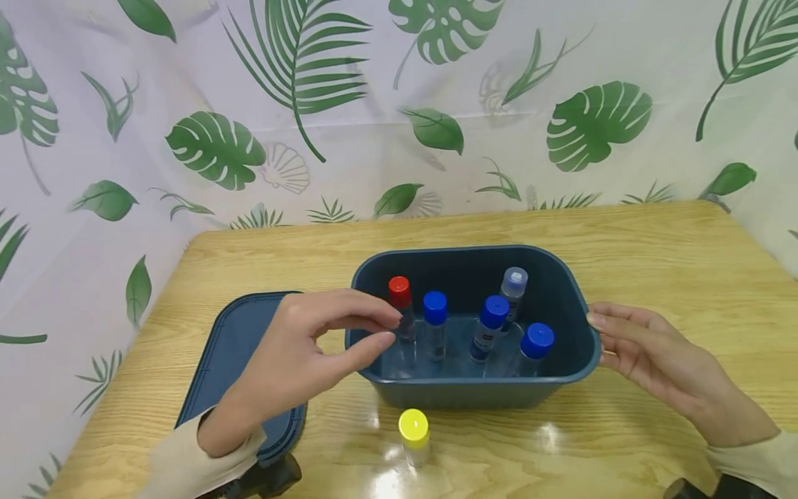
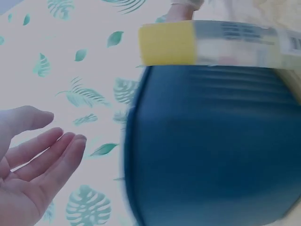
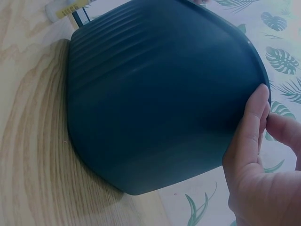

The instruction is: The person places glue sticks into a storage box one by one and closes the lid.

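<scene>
A dark blue plastic bin (image 1: 461, 395) stands on the wooden table with several small clear bottles inside. Among them are a red-capped bottle (image 1: 400, 294) at the left, a blue-capped bottle (image 1: 435, 312) beside it, and a bottle with a translucent cap (image 1: 514, 284) at the back. My right hand (image 1: 667, 364) pinches the bin's right rim between thumb and fingers, as the right wrist view confirms. Over the left rim hovers my left hand (image 1: 312, 346), fingers loosely bent and holding nothing. A yellow-capped bottle (image 1: 414, 436) stands upright in front of the bin.
The bin's flat blue lid (image 1: 240, 339) lies on the table to the left, partly covered by my left forearm. Behind the wooden table (image 1: 686, 256) hangs a white cloth (image 1: 374, 145) with green leaf prints.
</scene>
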Action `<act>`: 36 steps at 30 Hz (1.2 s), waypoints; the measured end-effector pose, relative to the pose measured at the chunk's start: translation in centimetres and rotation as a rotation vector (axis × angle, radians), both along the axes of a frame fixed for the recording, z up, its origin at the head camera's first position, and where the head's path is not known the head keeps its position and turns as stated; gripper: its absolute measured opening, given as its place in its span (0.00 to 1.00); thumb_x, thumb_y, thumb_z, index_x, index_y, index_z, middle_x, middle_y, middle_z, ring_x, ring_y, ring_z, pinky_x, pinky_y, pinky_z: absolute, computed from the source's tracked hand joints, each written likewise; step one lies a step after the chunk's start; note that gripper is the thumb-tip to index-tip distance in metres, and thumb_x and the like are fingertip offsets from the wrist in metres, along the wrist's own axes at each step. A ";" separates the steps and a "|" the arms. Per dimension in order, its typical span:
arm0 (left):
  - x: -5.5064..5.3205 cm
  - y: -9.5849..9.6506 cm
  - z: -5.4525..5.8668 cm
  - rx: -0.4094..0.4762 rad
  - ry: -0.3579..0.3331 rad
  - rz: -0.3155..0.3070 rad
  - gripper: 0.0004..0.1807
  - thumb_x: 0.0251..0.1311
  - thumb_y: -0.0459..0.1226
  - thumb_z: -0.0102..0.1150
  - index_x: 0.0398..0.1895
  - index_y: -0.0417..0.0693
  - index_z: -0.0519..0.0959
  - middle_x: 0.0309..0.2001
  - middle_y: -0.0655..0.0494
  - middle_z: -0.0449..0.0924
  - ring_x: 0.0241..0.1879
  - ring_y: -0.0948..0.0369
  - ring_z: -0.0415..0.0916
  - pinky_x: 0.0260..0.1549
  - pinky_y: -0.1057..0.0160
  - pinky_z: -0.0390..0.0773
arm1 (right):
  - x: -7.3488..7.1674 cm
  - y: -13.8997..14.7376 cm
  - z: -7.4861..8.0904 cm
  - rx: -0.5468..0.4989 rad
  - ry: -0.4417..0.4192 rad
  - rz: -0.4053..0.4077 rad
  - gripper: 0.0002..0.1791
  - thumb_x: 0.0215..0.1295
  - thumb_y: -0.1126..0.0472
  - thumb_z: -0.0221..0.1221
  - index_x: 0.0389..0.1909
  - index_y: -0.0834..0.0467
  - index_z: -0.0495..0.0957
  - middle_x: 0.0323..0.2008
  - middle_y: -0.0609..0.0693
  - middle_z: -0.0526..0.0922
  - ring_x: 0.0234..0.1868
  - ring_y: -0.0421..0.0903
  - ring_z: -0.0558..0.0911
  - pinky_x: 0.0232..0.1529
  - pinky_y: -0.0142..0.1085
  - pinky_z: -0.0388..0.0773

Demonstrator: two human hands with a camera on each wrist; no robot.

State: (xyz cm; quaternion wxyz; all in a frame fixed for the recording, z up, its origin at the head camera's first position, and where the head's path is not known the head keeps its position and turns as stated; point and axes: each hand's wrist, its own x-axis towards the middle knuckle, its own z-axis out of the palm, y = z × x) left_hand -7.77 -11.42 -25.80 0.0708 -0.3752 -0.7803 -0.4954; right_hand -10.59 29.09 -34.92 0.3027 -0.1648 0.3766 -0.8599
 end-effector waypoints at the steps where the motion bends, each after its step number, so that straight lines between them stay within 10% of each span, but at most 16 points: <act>1: 0.2 -0.5 0.1 0.012 0.008 -0.006 0.11 0.56 0.26 0.64 0.43 0.43 0.83 0.40 0.55 0.85 0.38 0.65 0.82 0.41 0.61 0.83 | 0.0 0.0 0.0 0.001 -0.002 -0.001 0.24 0.75 0.75 0.30 0.55 0.68 0.75 0.49 0.57 0.81 0.49 0.49 0.82 0.51 0.39 0.80; 20: 3.3 -3.9 -2.5 -0.007 0.052 -0.106 0.15 0.53 0.26 0.67 0.44 0.46 0.82 0.41 0.53 0.85 0.38 0.62 0.83 0.38 0.65 0.83 | 0.0 0.0 0.2 0.003 0.017 0.000 0.24 0.75 0.75 0.29 0.55 0.68 0.75 0.49 0.57 0.81 0.49 0.49 0.82 0.51 0.38 0.80; 27: 3.6 -3.2 -4.9 -0.077 -0.009 -0.179 0.17 0.54 0.32 0.69 0.49 0.46 0.81 0.44 0.54 0.84 0.41 0.63 0.82 0.39 0.65 0.82 | 0.1 0.0 0.0 0.001 0.042 0.006 0.25 0.75 0.74 0.29 0.56 0.68 0.74 0.50 0.57 0.80 0.50 0.49 0.81 0.52 0.39 0.79; 36: 3.7 -1.9 -7.0 -0.109 -0.107 -0.120 0.19 0.54 0.37 0.70 0.50 0.45 0.81 0.45 0.54 0.84 0.42 0.63 0.82 0.41 0.63 0.82 | 0.0 -0.1 0.1 0.007 0.017 -0.003 0.24 0.75 0.74 0.29 0.56 0.68 0.74 0.50 0.57 0.80 0.50 0.49 0.82 0.51 0.39 0.79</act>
